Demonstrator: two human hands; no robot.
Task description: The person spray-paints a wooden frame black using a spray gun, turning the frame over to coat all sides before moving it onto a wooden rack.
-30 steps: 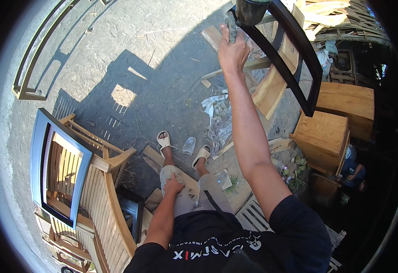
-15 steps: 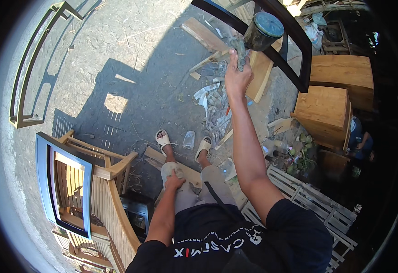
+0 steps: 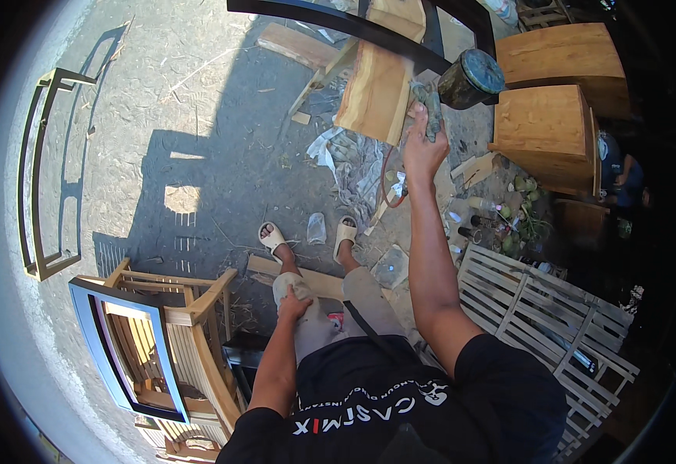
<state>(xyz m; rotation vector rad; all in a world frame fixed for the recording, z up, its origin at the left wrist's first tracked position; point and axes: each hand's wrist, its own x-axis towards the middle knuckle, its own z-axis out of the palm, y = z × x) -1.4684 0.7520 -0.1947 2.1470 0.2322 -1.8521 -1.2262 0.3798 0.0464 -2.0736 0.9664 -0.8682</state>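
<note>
My right hand [image 3: 425, 151] is closed round the handle of a stained spray gun [image 3: 432, 116], arm stretched out ahead. The gun carries a round, paint-crusted cup with a bluish lid [image 3: 483, 71]. A reddish-brown hose [image 3: 385, 182] hangs below the hand. Just past the cup lies a black-finished frame [image 3: 338, 25], partly cut off by the upper edge; the cup covers part of it. Near my left knee, my left hand [image 3: 295, 306] lies against my light shorts with its fingers spread over the cloth, holding nothing I can see.
Wooden boards [image 3: 377, 89] support the black frame. Two wooden cabinets [image 3: 543, 120] stand at right, with another person [image 3: 623, 174] beyond them. A slatted pallet [image 3: 524, 309] lies near right. Wooden chairs [image 3: 199, 309] and a glossy frame [image 3: 125, 348] are at left; a thin frame [image 3: 30, 178] stands farther left.
My right hand and the spray gun have shifted right and slightly nearer. The view has turned, so the black frame appears farther left and higher. My left hand stays at my knee.
</note>
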